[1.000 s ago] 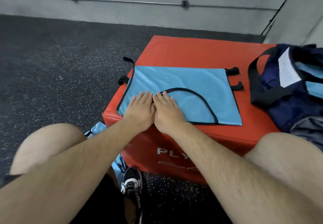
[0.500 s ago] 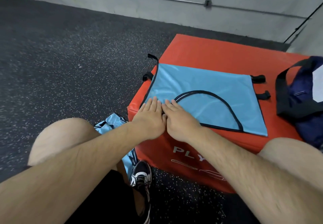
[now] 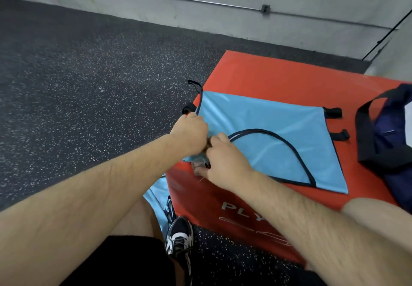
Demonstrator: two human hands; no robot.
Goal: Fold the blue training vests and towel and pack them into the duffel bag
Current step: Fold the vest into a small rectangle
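Vest: The light blue training vest with black trim (image 3: 278,134) is lying flat on top of the red padded plyo box (image 3: 278,78). Its near-left corner is bunching up between the two hands, and short black straps are sticking out at its left and right edges.
Left hand: The left hand (image 3: 189,132) is gripping the vest's left edge with its fingers curled tight on the fabric. The fingertips are hiding under the hand.
Right hand: The right hand (image 3: 225,161) is pinching the bunched corner, thumb beneath and fingers curling over the top. Blur is smearing the spot where the tips are meeting.
Bag: The navy blue duffel bag with black carry straps (image 3: 383,143) is sitting on the box's right side, well apart from the hands. The frame edge is cutting most of it off, so its opening is hard to make out.
Floor cloth: A second light blue cloth (image 3: 156,198) is lying on the dark speckled rubber floor (image 3: 89,85) against the box. A leg is hiding most of it, so I cannot tell whether it is a vest or a towel.
Shoe: A black-and-white trainer (image 3: 179,239) is standing just beside that cloth.
Lettering: The right forearm is covering the white print on the box front after "PLY".
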